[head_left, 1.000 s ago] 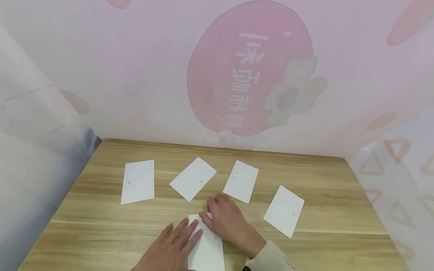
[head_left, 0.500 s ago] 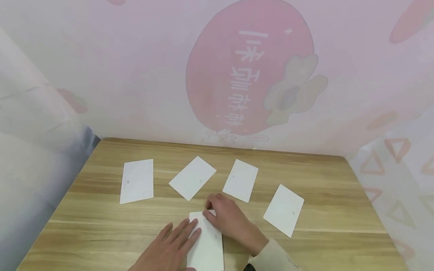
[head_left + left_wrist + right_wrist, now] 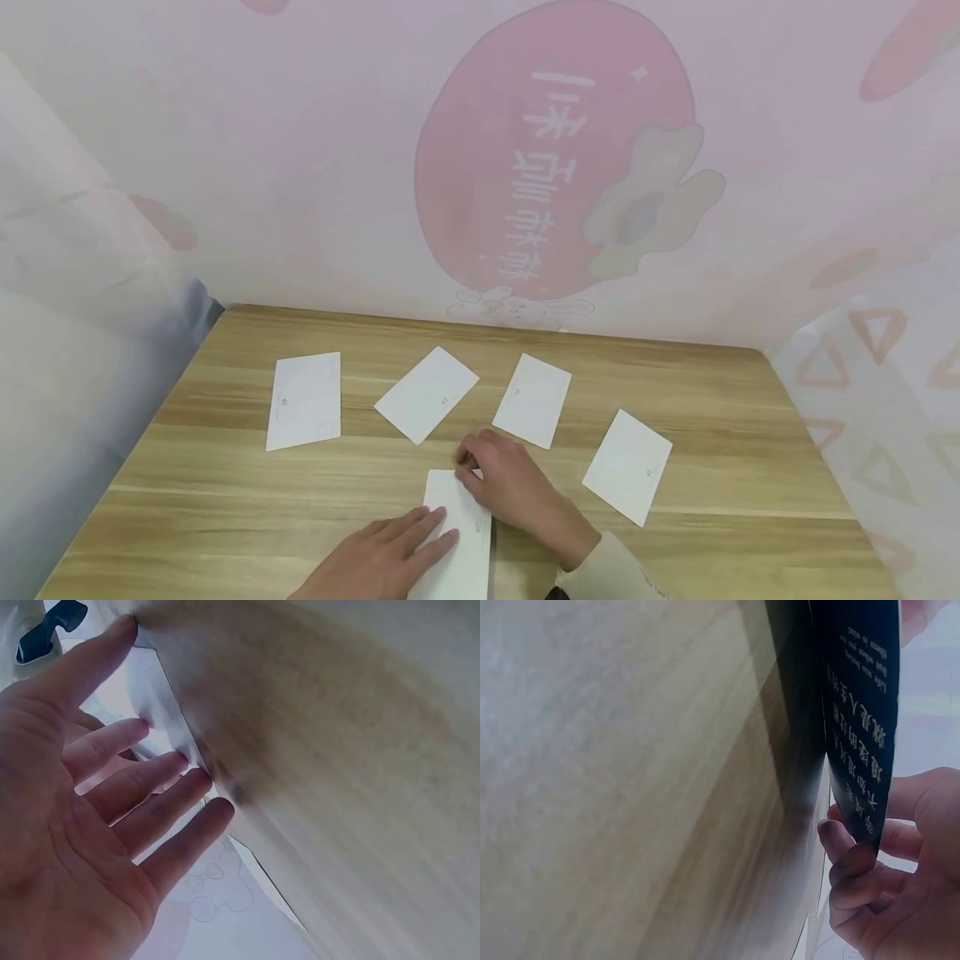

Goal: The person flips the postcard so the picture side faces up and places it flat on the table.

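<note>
A white postcard (image 3: 457, 567) lies near the front of the wooden table, blank side up apart from a small print. My right hand (image 3: 512, 487) pinches its far edge with thumb and curled fingers. In the right wrist view the card's dark underside (image 3: 862, 712), with white lettering, is tipped up from the table, and the right hand (image 3: 922, 877) grips its corner. My left hand (image 3: 378, 554) rests its extended fingers on the card's left part. In the left wrist view, the left hand (image 3: 112, 817) has its fingers spread and nearly straight.
Several more white postcards lie apart on the wooden table (image 3: 720, 467): a far-left card (image 3: 303, 402), a slanted card (image 3: 427, 395), a middle card (image 3: 532, 402) and a right-hand card (image 3: 628, 468). A pale pink printed curtain (image 3: 315, 167) stands behind the table.
My left hand has slid slightly toward the front edge of the card. The postcard has turned a little, its far end shifting right. My right hand keeps its pinch at the far edge.
</note>
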The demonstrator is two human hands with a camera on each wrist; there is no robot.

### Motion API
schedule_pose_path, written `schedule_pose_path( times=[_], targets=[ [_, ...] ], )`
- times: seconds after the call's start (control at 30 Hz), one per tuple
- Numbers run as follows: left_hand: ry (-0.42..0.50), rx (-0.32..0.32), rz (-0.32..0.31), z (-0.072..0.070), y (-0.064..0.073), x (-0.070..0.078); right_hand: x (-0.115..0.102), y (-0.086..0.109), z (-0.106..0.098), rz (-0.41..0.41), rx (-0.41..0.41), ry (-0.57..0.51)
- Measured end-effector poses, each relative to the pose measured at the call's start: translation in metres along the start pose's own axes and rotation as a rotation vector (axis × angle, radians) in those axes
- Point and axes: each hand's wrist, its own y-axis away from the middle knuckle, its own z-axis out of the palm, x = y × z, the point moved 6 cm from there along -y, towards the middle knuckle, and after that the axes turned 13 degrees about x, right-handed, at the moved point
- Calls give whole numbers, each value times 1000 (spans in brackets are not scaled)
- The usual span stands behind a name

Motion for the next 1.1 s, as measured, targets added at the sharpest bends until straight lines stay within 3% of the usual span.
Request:
schedule_pose_path(
  times=[0.23, 0.47, 0.9, 1.1],
  targets=[
    [47, -14, -13, -1, 0, 0, -3, 3, -4, -63, 24, -1],
    [92, 3, -35, -4, 1, 0, 0, 5, -4, -103, -13, -38],
    [-12, 17, 49, -4, 0, 8, 2, 13, -8, -216, -12, -19],
    [-59, 45, 98, -2, 0, 11, 4, 14, -8, -205, -31, -31]
  ],
)
